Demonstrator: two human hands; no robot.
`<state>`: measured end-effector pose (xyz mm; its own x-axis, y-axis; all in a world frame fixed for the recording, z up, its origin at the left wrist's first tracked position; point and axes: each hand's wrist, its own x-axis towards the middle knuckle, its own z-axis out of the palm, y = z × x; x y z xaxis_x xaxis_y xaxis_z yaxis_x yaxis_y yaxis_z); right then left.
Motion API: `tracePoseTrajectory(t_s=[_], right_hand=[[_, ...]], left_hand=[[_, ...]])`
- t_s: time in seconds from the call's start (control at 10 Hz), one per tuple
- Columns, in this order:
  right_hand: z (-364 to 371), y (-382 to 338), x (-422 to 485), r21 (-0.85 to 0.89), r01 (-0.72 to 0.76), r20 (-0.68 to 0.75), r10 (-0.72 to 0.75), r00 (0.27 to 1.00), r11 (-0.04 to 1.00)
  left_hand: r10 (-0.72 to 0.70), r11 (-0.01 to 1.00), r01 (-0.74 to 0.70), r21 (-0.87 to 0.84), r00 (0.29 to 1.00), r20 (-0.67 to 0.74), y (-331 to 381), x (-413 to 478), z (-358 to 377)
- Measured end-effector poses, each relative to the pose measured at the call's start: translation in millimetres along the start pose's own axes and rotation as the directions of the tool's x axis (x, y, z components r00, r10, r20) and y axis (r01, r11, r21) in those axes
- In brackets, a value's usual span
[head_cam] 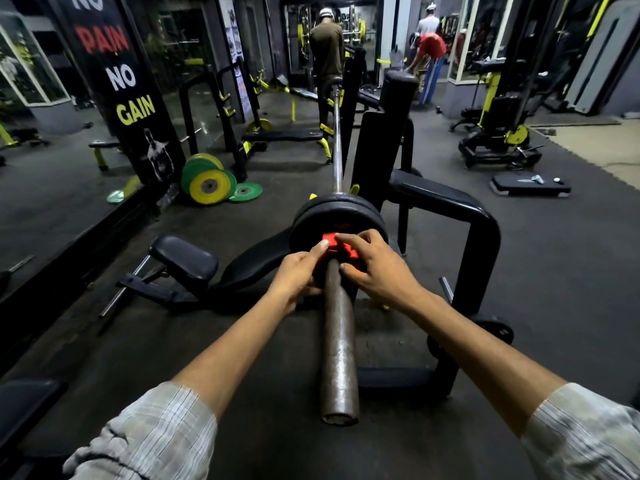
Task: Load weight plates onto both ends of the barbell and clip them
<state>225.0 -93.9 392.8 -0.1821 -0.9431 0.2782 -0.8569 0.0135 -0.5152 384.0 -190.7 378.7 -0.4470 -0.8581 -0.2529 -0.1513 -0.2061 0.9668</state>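
The barbell (337, 341) runs away from me on a rack, its rusty near sleeve pointing at me. Two black weight plates (311, 220) sit on that sleeve. A red clip (334, 241) is on the sleeve, pressed against the outer plate. My left hand (299, 271) grips the clip from the left, thumb on its top. My right hand (377, 266) grips it from the right, fingers curled over it. The barbell's far end (335, 85) is dark, and I cannot tell what it carries.
The black bench and rack frame (481, 230) stand right of the sleeve; a padded seat (185, 259) lies to the left. Green and yellow plates (211, 183) lean on a mirrored wall at left. A person (326, 53) stands at the bar's far end. Other people are at back right.
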Motion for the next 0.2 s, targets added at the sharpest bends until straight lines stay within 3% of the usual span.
tracePoseTrajectory(t_s=[0.1, 0.2], right_hand=[[-10.0, -3.0, -4.6, -0.072, 0.050, -0.013, -0.051, 0.999, 0.996], [-26.7, -3.1, -3.4, -0.099, 0.113, -0.005, -0.114, 0.994, 0.989]], left_hand=[[0.160, 0.953, -0.126, 0.275, 0.982, -0.103, 1.3, -7.7, -6.2], [0.395, 0.768, -0.249, 0.589, 0.909, -0.130, 8.4, -18.2, -12.7]])
